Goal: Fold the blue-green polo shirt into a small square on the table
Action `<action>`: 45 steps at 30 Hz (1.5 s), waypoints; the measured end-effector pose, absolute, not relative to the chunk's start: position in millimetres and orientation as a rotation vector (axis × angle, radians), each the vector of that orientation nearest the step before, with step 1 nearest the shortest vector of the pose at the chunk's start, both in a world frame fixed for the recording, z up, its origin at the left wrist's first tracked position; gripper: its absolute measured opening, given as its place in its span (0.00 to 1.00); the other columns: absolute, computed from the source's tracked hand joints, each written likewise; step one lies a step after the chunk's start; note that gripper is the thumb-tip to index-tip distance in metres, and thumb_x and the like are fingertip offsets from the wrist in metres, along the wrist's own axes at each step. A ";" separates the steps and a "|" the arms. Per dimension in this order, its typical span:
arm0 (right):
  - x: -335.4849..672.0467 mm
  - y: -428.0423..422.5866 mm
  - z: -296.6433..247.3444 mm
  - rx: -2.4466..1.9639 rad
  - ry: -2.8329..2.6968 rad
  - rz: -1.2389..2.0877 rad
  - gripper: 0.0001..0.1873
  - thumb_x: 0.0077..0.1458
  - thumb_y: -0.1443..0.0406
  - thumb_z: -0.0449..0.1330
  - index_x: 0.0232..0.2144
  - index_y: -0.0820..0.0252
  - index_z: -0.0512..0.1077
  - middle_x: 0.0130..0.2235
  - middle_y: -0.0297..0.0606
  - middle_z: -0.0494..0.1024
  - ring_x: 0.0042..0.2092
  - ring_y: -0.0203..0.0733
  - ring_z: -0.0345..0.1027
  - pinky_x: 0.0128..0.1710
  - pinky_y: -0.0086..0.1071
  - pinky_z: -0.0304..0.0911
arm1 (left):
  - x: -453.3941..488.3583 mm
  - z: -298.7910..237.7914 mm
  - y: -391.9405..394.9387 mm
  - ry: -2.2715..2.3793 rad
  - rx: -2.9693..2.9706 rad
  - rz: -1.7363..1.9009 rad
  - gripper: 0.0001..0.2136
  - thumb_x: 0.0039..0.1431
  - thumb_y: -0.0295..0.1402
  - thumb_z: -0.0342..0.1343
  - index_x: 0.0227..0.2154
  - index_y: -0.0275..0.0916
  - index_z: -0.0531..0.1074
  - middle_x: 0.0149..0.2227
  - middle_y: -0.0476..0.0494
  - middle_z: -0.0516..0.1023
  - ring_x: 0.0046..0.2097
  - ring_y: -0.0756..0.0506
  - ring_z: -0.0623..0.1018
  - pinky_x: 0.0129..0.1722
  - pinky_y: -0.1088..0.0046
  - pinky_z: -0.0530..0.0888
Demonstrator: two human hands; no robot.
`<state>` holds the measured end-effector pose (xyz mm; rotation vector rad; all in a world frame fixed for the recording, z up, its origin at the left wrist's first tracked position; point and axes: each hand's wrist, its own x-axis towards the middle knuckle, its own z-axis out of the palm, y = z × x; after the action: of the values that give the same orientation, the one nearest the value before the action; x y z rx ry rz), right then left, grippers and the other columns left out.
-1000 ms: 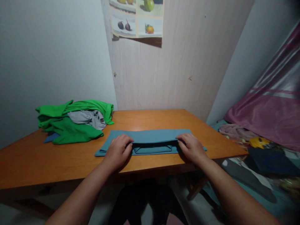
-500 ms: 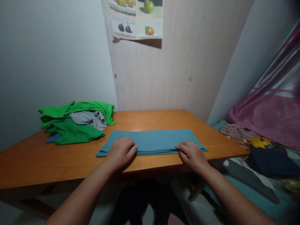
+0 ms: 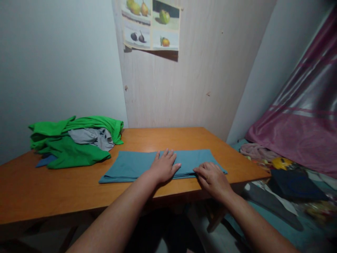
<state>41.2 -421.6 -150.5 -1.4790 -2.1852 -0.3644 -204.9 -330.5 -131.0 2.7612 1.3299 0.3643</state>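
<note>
A blue cloth (image 3: 134, 165), folded into a long flat strip, lies across the front of the wooden table (image 3: 168, 135). Its stacked layers show along the near edge; whether it is a garment I cannot tell. My left hand (image 3: 164, 167) rests palm down near the middle of the cloth, fingers spread and nothing gripped. To its right, my right hand (image 3: 212, 175) is closed at the near edge, thumb and fingertips pinching the cloth's layers.
At the table's left lies a crumpled heap of green clothes (image 3: 76, 151) with a grey garment (image 3: 92, 136) among them. A pink curtain (image 3: 297, 133) hangs at the right, above dark folded cloth (image 3: 296, 184). Fruit pictures (image 3: 151, 26) hang on the wall behind.
My left hand has moved right from the near left edge to the cloth's middle, and its fingers have spread flat. My right hand stays at the near edge. The view has shifted slightly.
</note>
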 end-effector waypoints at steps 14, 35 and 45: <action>21.6 -384.6 -123.2 -1.537 -1.983 -0.025 0.19 0.68 0.58 0.49 0.44 0.55 0.78 0.45 0.42 0.81 0.48 0.47 0.73 0.50 0.38 0.64 | -207.7 -136.5 -332.5 1.372 2.650 0.203 0.40 0.60 0.66 0.36 0.69 0.51 0.56 0.74 0.40 0.45 0.73 0.25 0.44 0.63 0.28 0.44; 58.8 -346.2 -143.6 -2.374 -1.773 0.175 0.47 0.65 0.41 0.40 0.71 0.71 0.48 0.73 0.55 0.45 0.73 0.58 0.35 0.69 0.59 0.30 | -205.5 -133.1 -330.9 1.445 2.611 0.149 0.42 0.57 0.69 0.37 0.69 0.55 0.56 0.74 0.44 0.45 0.72 0.23 0.44 0.61 0.24 0.44; 46.4 -334.5 -140.4 -2.209 -1.902 0.116 0.43 0.67 0.45 0.41 0.71 0.71 0.50 0.73 0.52 0.46 0.74 0.54 0.34 0.70 0.49 0.32 | -206.0 -133.4 -330.9 1.466 2.629 0.129 0.42 0.57 0.69 0.35 0.70 0.55 0.54 0.74 0.46 0.44 0.73 0.25 0.43 0.62 0.26 0.45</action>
<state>46.4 -334.5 -140.4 -2.2087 -1.9017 0.1159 -206.0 -330.9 -133.4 2.6291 1.4663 0.1294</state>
